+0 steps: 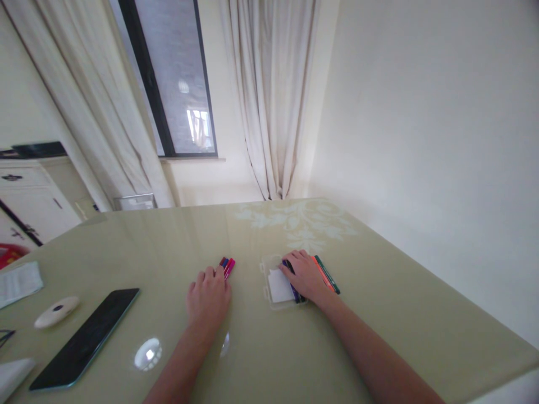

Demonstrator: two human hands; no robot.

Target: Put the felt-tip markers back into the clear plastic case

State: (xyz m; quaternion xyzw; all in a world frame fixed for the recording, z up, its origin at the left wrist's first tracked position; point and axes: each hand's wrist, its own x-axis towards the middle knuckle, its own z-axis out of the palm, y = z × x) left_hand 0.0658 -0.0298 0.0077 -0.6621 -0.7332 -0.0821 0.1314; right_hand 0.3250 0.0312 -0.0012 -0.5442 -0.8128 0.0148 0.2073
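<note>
My left hand (pixel 208 294) lies on the table with its fingers curled around several felt-tip pens (pixel 229 266). Their pink, blue and dark red ends stick out past the fingertips, while the rest is under the hand. A clear plastic case (pixel 268 290) with a white card (pixel 280 286) in it lies flat to the right. Over the case's right side, my right hand (pixel 304 273) has its fingers bent around dark purple and black felt-tip pens (pixel 296 294), partly covering them. Just right of that hand, orange and green felt-tip pens (pixel 327 274) lie side by side, slanting.
On the left of the glossy table (pixel 252 359) are a dark tablet (pixel 86 339), a white oval object (pixel 56 312) and a folded white cloth (pixel 20 283). A white wall (pixel 429 140) borders the right side; curtains (pixel 273 101) hang behind the far edge.
</note>
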